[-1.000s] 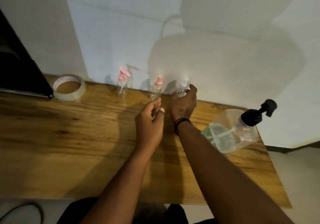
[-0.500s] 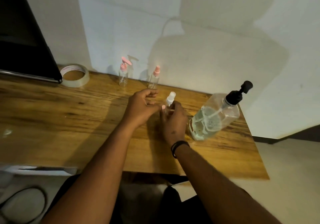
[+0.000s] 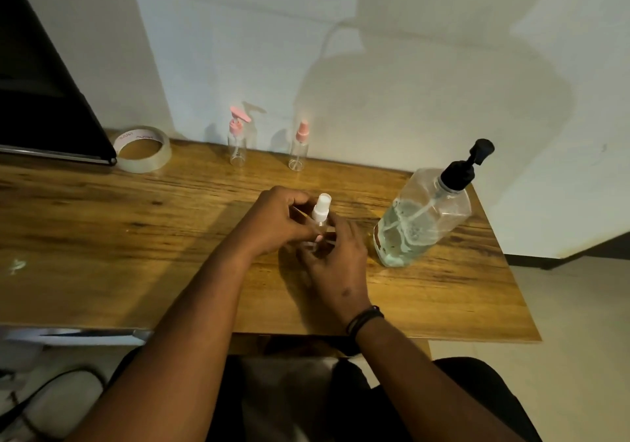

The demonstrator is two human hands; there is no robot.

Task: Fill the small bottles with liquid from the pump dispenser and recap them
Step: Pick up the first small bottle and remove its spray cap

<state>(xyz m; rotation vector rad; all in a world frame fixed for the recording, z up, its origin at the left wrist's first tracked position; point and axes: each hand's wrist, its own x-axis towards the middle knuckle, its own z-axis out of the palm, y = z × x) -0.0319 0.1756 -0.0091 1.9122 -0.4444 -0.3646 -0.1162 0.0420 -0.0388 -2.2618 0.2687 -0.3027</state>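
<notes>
- Wooden table: grained, slight sheen.
- Pump dispenser: clear glossy plastic, matt black pump head.
- Small bottles by the back edge: clear plastic, pink tops.
- Tape roll: glossy, translucent.

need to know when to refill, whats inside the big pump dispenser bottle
Through the clear wall of the pump dispenser, pale greenish liquid fills roughly the lower half, with bubbles and the pump's dip tube running down into it. The black pump head covers the neck, so nothing shows there.
</notes>
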